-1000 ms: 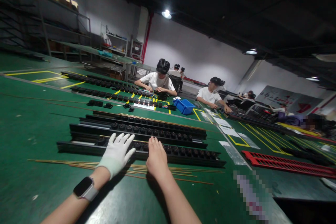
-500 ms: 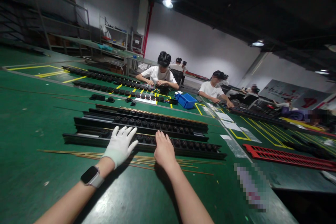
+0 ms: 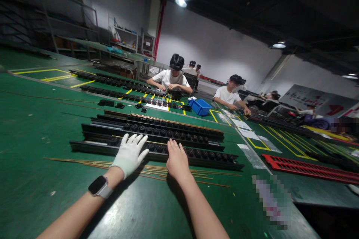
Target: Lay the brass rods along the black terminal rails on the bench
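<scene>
My left hand (image 3: 131, 154), in a white glove, lies with fingers spread over the nearest black channel rail (image 3: 217, 161). Bare, my right hand (image 3: 177, 158) rests farther right on the same rail, its fingers stretched forward and fairly close together. A row of small black round parts (image 3: 202, 153) sits inside this rail. Between the hands a thin brass-coloured rod (image 3: 158, 142) runs along it; whether my fingers press on the rod is hidden. Just in front of the rail, several loose thin rods (image 3: 157, 172) lie on the green table.
Behind are more black rails (image 3: 171, 134) holding similar parts. Farther back stand a blue bin (image 3: 199, 107) and rows of black modules (image 3: 120, 84). A red slatted frame (image 3: 303, 166) lies at right, near the table's edge. Co-workers (image 3: 171, 78) sit across the table.
The view has shifted very slightly. Both hands keep the same pose and place on the nearest rail.
</scene>
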Demonstrator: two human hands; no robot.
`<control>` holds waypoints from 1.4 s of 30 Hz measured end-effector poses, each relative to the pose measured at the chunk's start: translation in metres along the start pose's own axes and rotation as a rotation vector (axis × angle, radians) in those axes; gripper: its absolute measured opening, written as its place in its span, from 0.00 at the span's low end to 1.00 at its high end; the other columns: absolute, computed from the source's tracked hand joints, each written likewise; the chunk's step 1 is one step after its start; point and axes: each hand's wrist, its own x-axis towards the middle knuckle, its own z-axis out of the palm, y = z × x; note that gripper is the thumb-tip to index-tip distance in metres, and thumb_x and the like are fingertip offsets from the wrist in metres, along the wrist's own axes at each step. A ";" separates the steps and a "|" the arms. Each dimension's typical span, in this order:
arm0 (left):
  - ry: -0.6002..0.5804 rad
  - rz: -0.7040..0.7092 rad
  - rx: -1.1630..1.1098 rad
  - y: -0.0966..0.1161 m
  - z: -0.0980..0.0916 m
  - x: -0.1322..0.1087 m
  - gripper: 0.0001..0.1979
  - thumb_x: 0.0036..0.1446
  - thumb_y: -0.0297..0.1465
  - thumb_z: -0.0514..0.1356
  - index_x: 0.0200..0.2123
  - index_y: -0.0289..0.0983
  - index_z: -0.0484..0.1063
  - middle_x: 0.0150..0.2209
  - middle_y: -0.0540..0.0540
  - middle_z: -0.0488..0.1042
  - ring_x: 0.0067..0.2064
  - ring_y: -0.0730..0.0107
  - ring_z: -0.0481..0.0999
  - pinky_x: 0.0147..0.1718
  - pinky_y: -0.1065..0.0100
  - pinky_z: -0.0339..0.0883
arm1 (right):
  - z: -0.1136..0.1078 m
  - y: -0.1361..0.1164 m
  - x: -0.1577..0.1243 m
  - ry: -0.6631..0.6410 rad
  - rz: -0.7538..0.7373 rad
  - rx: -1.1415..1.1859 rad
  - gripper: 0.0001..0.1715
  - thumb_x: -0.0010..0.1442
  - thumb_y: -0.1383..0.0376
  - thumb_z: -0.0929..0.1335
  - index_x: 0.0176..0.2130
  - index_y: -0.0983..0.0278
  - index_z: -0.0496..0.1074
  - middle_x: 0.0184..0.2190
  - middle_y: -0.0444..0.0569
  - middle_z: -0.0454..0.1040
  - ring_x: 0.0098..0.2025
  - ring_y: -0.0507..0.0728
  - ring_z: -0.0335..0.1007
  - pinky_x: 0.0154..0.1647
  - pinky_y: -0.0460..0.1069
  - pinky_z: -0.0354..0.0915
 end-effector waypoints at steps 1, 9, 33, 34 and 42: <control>0.000 0.001 -0.001 0.000 0.000 0.000 0.29 0.68 0.45 0.53 0.67 0.39 0.68 0.64 0.36 0.72 0.67 0.43 0.66 0.71 0.40 0.39 | 0.000 -0.001 0.000 0.013 -0.009 0.005 0.46 0.58 0.77 0.61 0.73 0.72 0.55 0.75 0.55 0.52 0.77 0.59 0.45 0.77 0.59 0.42; -0.002 0.005 0.027 0.000 0.000 0.000 0.29 0.68 0.45 0.53 0.66 0.39 0.69 0.64 0.37 0.72 0.66 0.43 0.66 0.71 0.40 0.40 | 0.001 -0.014 0.006 0.005 -0.035 0.020 0.45 0.59 0.76 0.62 0.73 0.70 0.56 0.75 0.54 0.53 0.77 0.59 0.46 0.77 0.58 0.44; -0.019 0.015 0.002 0.021 -0.002 -0.004 0.29 0.67 0.44 0.55 0.67 0.39 0.68 0.65 0.37 0.72 0.67 0.43 0.65 0.71 0.38 0.44 | 0.011 -0.020 0.011 0.015 -0.078 0.043 0.41 0.62 0.73 0.62 0.72 0.70 0.59 0.73 0.54 0.59 0.74 0.62 0.53 0.76 0.60 0.46; -0.025 0.013 0.005 0.021 -0.004 -0.003 0.29 0.67 0.44 0.55 0.66 0.39 0.68 0.65 0.37 0.72 0.67 0.43 0.65 0.71 0.38 0.44 | 0.010 -0.020 0.010 0.022 -0.084 0.043 0.40 0.62 0.72 0.62 0.72 0.70 0.59 0.72 0.54 0.60 0.74 0.62 0.54 0.76 0.60 0.47; -0.041 0.016 0.008 0.022 -0.009 -0.001 0.27 0.67 0.43 0.56 0.65 0.39 0.69 0.63 0.38 0.73 0.66 0.43 0.67 0.70 0.38 0.46 | 0.004 -0.017 0.010 0.044 -0.119 0.032 0.36 0.66 0.67 0.63 0.71 0.67 0.62 0.70 0.54 0.64 0.72 0.61 0.58 0.75 0.60 0.50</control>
